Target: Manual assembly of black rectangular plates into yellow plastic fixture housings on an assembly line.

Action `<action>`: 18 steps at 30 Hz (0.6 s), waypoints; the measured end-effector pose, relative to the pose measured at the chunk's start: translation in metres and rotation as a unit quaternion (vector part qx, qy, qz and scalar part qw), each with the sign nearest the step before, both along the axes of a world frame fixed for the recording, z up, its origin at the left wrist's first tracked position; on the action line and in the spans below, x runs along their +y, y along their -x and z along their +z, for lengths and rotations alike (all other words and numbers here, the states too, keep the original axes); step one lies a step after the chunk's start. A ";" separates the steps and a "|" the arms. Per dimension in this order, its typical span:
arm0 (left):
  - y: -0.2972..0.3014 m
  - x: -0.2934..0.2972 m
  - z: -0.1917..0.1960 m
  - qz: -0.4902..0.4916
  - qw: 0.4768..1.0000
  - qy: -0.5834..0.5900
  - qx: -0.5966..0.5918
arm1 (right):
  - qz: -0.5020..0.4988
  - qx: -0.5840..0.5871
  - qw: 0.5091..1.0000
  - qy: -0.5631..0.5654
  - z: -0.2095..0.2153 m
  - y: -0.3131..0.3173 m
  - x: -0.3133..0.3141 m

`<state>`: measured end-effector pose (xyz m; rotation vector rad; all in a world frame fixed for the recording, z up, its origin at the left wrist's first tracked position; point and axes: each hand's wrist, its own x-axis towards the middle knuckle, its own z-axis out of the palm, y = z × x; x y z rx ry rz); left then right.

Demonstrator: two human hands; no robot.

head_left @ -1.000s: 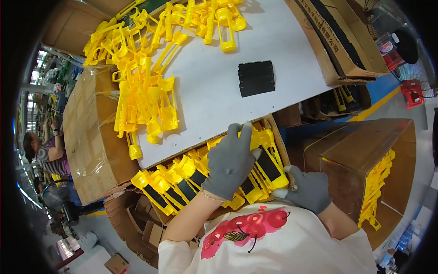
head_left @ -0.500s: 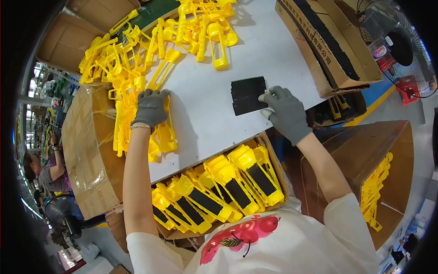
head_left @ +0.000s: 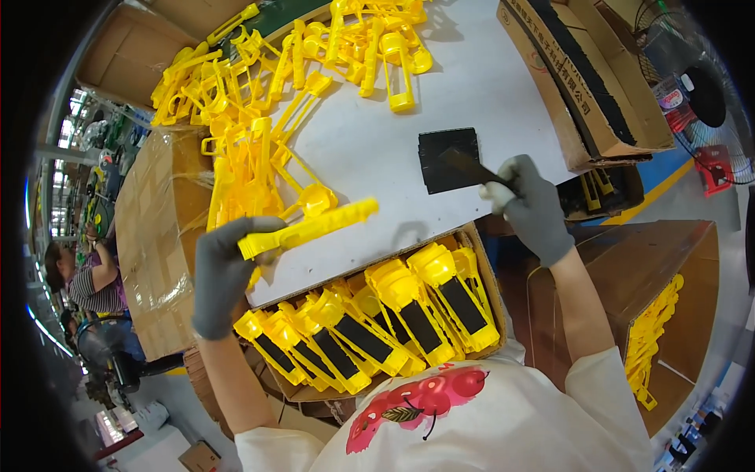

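My left hand (head_left: 220,271), in a grey glove, grips a yellow plastic frame (head_left: 322,226) above the near left part of the white table (head_left: 370,161). The frame is long and narrow, tilted up to the right and slightly blurred. Between the gloved fingers of my right hand (head_left: 536,211) is a thin black strip (head_left: 475,168), raised at one end over a stack of black strips (head_left: 437,147). Close to my body, several yellow frames with black strips fitted in them (head_left: 415,315) lean in rows in an open cardboard box (head_left: 490,282).
A heap of bare yellow frames (head_left: 236,118) covers the far left of the table. Cardboard boxes (head_left: 566,86) stand at the far right edge, near a fan (head_left: 708,102). Another carton (head_left: 621,252) at right holds yellow parts. Someone (head_left: 90,283) works at far left.
My left hand has come nearer from the heap and now carries a yellow frame. My right hand has drawn back from the stack with a black strip lifted in its fingers.
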<state>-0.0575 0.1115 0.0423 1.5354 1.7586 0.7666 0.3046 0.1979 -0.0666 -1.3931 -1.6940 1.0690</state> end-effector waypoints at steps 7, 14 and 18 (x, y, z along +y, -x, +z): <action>-0.067 -0.054 -0.042 0.141 0.903 0.061 -0.401 | 0.112 0.126 0.983 0.076 0.078 0.028 -0.065; -0.096 -0.062 -0.043 0.151 0.876 0.114 -0.444 | 0.148 0.030 0.984 0.100 0.072 0.037 -0.069; -0.106 -0.066 -0.042 0.167 0.857 0.119 -0.473 | 0.142 -0.013 0.990 0.011 0.065 0.039 -0.076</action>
